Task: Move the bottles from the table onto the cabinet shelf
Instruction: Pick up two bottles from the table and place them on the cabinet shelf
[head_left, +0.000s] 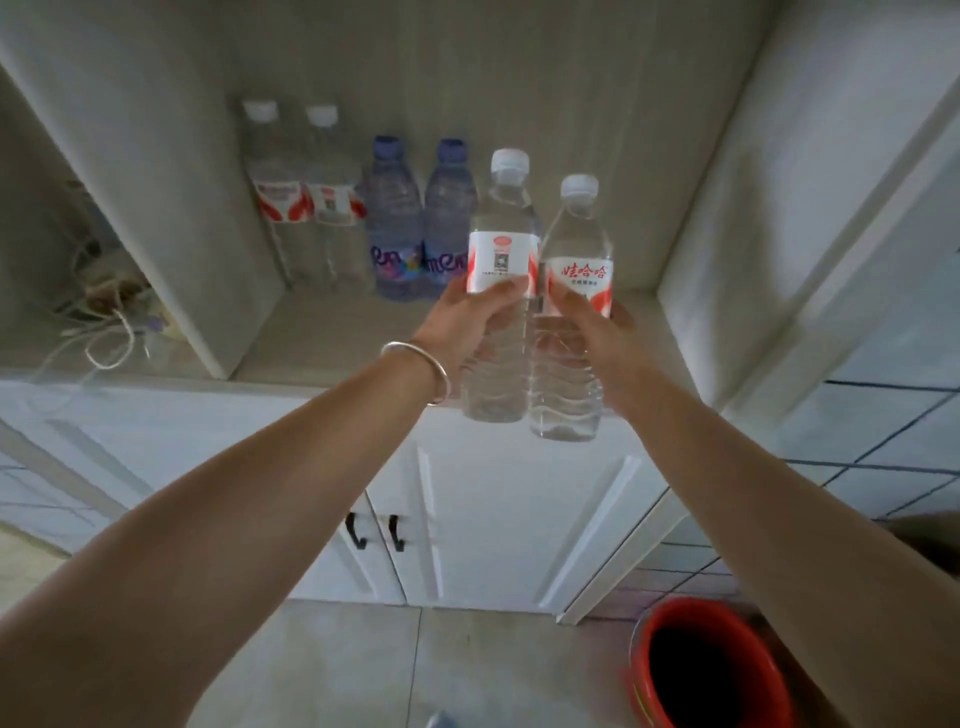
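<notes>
bucket: a red bucket (709, 670) stood on the pale floor tiles (363, 665) at lower right, its inside dark.
door handles: two black handles (376, 531) sat side by side on the white lower doors (493, 499).
cords: tangled pale cords (101, 317) lay in the left compartment.
wall: light tiles (893, 436) with dark grout at right.

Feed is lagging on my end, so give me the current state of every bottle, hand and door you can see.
Left hand: gripping the left clear bottle, upright, held in the air.
Right hand: gripping the right clear bottle, upright, held in the air.
Two white-capped bottles: standing on the cabinet shelf, capped.
Two purple bottles: standing on the shelf, capped.
Lower cabinet doors: closed.
</notes>
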